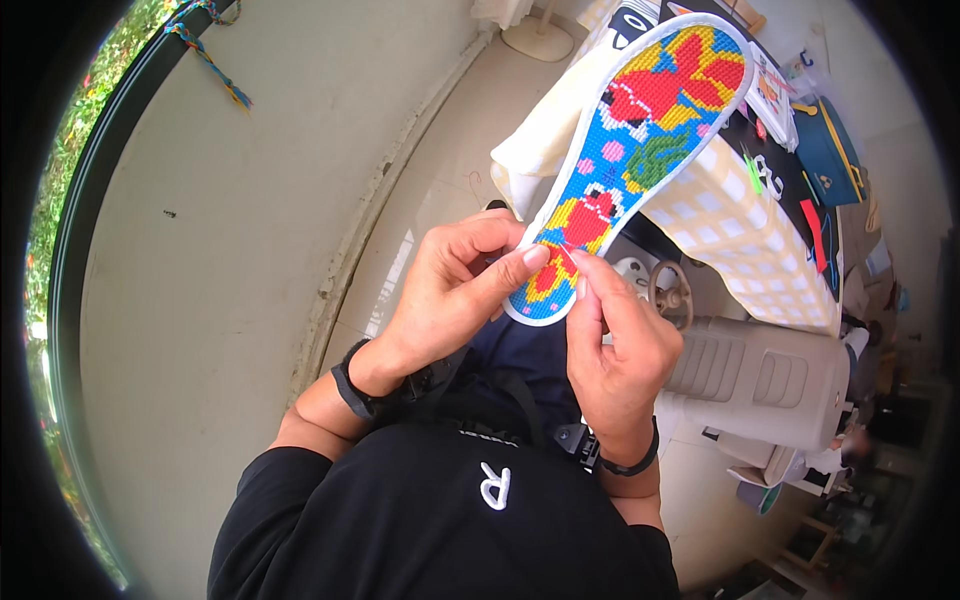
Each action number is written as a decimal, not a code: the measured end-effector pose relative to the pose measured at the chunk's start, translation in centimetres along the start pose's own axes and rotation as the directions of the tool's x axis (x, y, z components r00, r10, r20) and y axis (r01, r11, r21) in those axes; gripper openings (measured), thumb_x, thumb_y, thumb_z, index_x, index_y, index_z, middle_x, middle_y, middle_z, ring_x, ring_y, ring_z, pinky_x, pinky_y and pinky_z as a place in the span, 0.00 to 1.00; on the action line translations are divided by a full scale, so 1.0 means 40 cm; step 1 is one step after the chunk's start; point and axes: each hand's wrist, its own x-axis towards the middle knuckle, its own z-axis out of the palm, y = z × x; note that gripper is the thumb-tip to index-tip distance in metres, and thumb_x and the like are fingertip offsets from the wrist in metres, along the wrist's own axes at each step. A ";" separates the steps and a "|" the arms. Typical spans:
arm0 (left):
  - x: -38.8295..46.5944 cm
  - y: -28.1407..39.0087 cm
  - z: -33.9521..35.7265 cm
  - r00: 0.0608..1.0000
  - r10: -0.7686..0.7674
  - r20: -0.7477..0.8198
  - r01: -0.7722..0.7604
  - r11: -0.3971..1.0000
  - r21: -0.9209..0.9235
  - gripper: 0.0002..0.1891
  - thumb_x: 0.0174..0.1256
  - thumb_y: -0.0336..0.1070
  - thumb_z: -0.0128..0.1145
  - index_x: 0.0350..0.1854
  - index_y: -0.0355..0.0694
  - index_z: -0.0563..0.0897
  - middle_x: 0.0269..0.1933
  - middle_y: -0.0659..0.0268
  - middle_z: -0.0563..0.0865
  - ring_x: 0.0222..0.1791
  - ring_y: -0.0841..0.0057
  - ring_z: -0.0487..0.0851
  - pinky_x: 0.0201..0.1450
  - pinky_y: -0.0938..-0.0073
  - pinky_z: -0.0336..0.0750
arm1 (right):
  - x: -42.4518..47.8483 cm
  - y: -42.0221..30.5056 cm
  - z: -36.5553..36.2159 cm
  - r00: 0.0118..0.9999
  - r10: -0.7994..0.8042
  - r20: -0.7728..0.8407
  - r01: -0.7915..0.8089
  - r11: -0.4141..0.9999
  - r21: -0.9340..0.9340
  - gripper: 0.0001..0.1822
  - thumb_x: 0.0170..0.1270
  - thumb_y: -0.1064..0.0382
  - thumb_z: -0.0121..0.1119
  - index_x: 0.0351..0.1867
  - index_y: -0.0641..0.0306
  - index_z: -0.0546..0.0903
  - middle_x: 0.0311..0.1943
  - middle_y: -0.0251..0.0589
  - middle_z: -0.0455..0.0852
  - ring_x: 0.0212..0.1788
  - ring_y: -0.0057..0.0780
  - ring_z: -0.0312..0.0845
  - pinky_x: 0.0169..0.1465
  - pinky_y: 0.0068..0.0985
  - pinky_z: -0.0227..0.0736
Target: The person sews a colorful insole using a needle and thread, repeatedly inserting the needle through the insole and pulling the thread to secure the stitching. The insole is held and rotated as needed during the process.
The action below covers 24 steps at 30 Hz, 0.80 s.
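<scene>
An embroidered insole point(611, 151) with white edging is held up in front of me, its heel end towards my body. Red and yellow goldfish, green leaves and pink dots on blue cover its face. My left hand point(457, 289) grips the insole's left edge near the heel, thumb pressed on the stitched side and the other fingers behind. At the heel's right edge is my right hand point(626, 337). Its thumb and forefinger are pinched together around what looks like a thin needle point(566, 252), whose tip reaches over the stitching. The insole's underside is hidden.
To the right, a table carries a yellow-checked cloth point(739, 225), green-handled scissors point(752, 172), a red strip point(813, 234) and a teal bag point(829, 154). Below it stand a beige padded seat point(750, 367) and a small steering wheel point(673, 292). A pale wall point(225, 225) runs along my left.
</scene>
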 end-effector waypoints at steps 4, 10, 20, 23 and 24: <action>0.000 -0.003 0.001 1.000 -0.002 -0.006 0.002 1.000 0.005 0.10 0.67 0.36 0.58 0.37 0.32 0.83 0.30 0.73 0.75 0.22 0.91 0.69 0.21 0.86 0.60 | 0.000 0.008 0.007 0.999 -0.008 -0.034 0.009 1.000 0.026 0.12 0.56 0.80 0.58 0.42 0.71 0.83 0.29 0.47 0.86 0.27 0.22 0.82 0.31 0.19 0.73; 0.001 -0.003 0.004 1.000 -0.002 -0.002 0.002 1.000 0.002 0.10 0.67 0.36 0.58 0.37 0.32 0.83 0.29 0.73 0.75 0.22 0.91 0.69 0.21 0.86 0.61 | -0.003 0.016 0.001 1.000 -0.031 -0.006 0.031 0.999 0.032 0.16 0.51 0.81 0.58 0.44 0.72 0.80 0.29 0.52 0.85 0.26 0.37 0.84 0.28 0.26 0.76; 0.001 -0.008 0.008 1.000 0.002 0.001 -0.002 1.000 0.006 0.10 0.67 0.36 0.58 0.38 0.32 0.84 0.30 0.73 0.75 0.22 0.90 0.70 0.21 0.86 0.61 | -0.010 0.014 0.004 0.999 0.038 -0.037 -0.037 0.998 0.042 0.13 0.57 0.80 0.57 0.43 0.70 0.83 0.26 0.43 0.85 0.24 0.16 0.77 0.28 0.17 0.71; 0.001 -0.009 0.008 1.000 -0.004 0.001 0.004 1.000 0.006 0.10 0.67 0.36 0.58 0.38 0.33 0.84 0.29 0.73 0.75 0.22 0.90 0.71 0.21 0.86 0.62 | -0.012 0.016 0.003 0.998 0.047 -0.040 -0.043 0.996 0.076 0.12 0.57 0.80 0.56 0.43 0.70 0.83 0.26 0.42 0.85 0.24 0.15 0.77 0.28 0.16 0.71; 0.001 -0.010 0.009 1.000 -0.006 0.002 0.006 1.000 0.004 0.10 0.66 0.36 0.59 0.38 0.33 0.84 0.29 0.73 0.75 0.22 0.90 0.71 0.21 0.87 0.62 | -0.012 0.016 0.002 0.998 0.048 -0.039 -0.045 0.996 0.073 0.12 0.57 0.80 0.56 0.43 0.70 0.83 0.26 0.42 0.85 0.24 0.15 0.77 0.28 0.16 0.71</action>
